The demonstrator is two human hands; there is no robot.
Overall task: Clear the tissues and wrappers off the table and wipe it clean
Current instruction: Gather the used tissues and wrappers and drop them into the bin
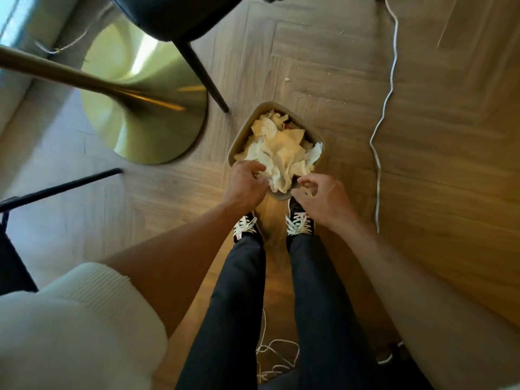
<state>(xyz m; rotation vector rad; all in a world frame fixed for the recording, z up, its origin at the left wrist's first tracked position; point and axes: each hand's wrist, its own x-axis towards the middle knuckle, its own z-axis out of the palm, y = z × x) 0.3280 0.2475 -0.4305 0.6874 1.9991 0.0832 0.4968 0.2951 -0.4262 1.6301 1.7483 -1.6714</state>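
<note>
In the bin (235,149) (brimful): crumpled tissues (281,150), hands above.

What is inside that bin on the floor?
The bin is heaped with crumpled white tissues, piled above its rim. Both hands, left and right, reach at the near edge. Anything deeper stays hidden under the pile.

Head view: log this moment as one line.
stage: binning tissues | left hand: grips tissues | right hand: curled at waste bin rim, hold unclear | bin: heaped full, on floor
</note>
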